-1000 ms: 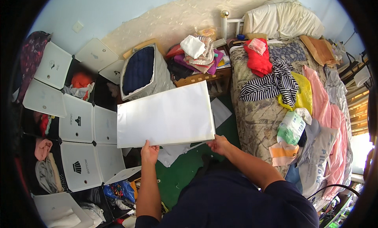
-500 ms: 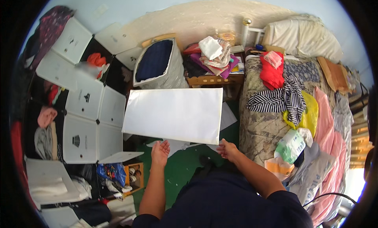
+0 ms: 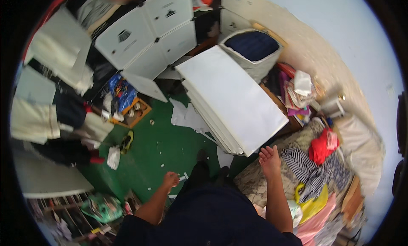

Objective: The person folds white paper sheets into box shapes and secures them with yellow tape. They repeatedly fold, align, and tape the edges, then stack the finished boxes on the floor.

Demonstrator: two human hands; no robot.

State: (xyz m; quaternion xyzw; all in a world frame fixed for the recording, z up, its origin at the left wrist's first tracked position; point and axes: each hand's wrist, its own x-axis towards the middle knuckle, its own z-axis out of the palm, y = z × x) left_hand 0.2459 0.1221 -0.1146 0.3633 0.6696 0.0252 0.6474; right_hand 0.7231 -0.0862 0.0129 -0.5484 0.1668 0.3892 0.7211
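A tall stack of white rectangular panels (image 3: 236, 93) stands in front of me, with several layered edges showing along its near left side. My right hand (image 3: 270, 162) is open, fingers apart and palm up, just off the stack's near right corner. It holds nothing. Lower and to the left, my left hand (image 3: 171, 181) hangs over the green floor with its fingers curled in. Nothing shows in it, though it is a little blurred. White paper sheets (image 3: 185, 115) lie on the floor beside the stack.
White cube cabinets (image 3: 127, 36) line the far left, one door (image 3: 144, 85) swung out. A wooden drawer (image 3: 138, 112) holds small items. Behind the stack stands a fabric bin (image 3: 246, 61) with dark cloth. To the right is a bed with a striped garment (image 3: 312, 171) and a yellow bag (image 3: 314, 205).
My view has swung left, so the stack appears turned and its layered side shows. My left hand has dropped away and curled; my right hand remains open near the corner.
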